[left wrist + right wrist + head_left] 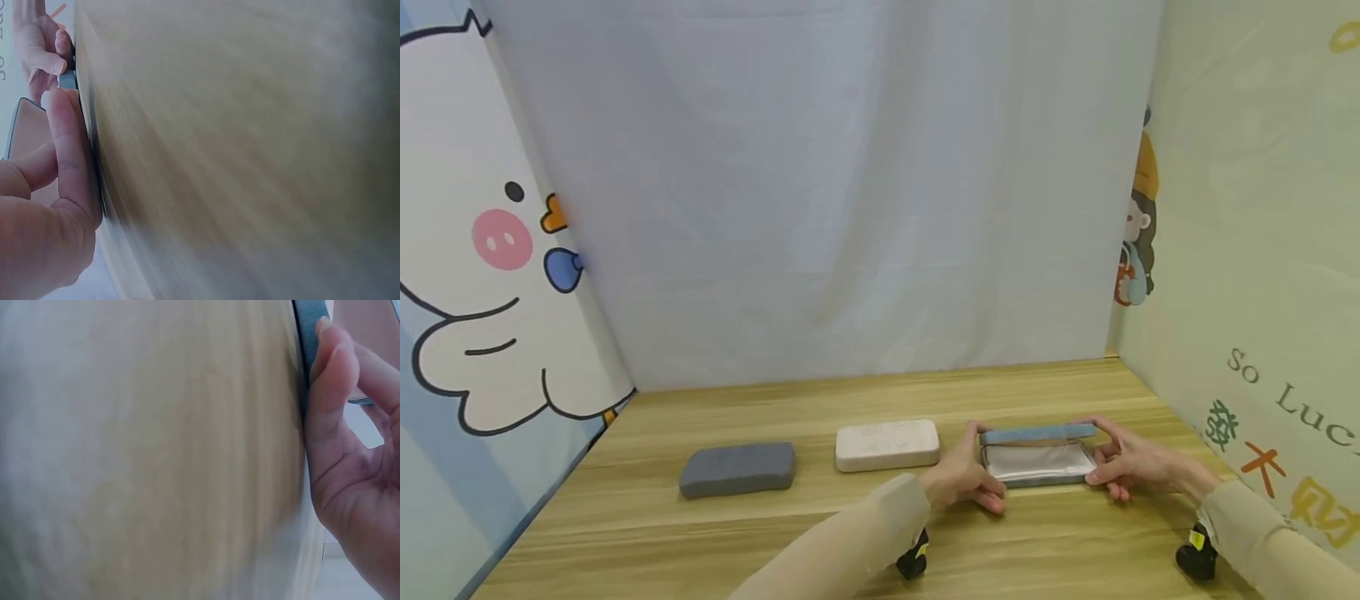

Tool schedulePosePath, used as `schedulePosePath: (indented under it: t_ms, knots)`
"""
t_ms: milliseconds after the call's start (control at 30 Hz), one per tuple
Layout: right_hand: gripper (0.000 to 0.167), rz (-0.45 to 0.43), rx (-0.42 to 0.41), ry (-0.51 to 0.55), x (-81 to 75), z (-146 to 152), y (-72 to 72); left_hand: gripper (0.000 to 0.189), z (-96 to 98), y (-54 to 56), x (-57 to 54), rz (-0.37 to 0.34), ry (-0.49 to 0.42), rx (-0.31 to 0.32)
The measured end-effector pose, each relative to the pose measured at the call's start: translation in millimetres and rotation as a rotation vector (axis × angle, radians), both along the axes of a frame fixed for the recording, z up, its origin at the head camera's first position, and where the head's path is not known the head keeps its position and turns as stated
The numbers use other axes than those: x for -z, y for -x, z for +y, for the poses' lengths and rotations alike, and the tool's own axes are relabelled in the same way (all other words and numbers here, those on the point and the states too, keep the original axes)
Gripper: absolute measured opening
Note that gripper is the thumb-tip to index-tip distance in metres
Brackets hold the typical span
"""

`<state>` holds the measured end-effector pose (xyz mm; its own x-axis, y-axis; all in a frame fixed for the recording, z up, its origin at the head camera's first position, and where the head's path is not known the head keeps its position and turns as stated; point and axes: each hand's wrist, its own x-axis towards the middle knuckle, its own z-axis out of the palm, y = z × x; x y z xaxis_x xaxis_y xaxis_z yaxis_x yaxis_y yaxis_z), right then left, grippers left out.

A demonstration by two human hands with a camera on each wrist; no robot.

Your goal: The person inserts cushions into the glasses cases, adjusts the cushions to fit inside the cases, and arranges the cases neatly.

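Note:
A blue glasses case [1039,482] lies on the table at the right with its lid [1037,434] raised, showing a pale, smooth lining [1037,460]. My left hand [964,475] holds the left end, thumb by the front corner and a finger up at the lid. At the other end, my right hand [1129,463] has its thumb on the front right corner and its index finger at the lid's right edge. The left wrist view shows the left hand [56,187] close against the case's side; in the right wrist view the right hand [350,425] pinches the blue rim [307,337].
A white glasses case [887,446] sits closed left of my left hand, and a dark grey one [737,469] lies farther left. Beneath them is a wood-grain table [820,533]. A pale curtain [850,208] hangs behind, with printed panels [1262,250] at both sides.

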<state>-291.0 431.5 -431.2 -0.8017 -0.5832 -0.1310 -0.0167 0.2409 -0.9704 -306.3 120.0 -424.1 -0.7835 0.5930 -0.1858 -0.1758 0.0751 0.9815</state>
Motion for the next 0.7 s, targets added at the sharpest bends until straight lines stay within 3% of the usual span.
schedulePosePath:
  t_ms: [233, 700]
  knots:
    - [0.079, 0.003, -0.003, -0.008, -2.3, -3.4, -1.2, 0.077, -0.4, -0.4, 0.3, 0.006, 0.002, -0.013]
    - [0.068, 0.006, -0.023, -0.003, -4.0, -3.9, -3.5, 0.072, 0.1, -2.0, 2.2, 0.048, -0.006, -0.012]
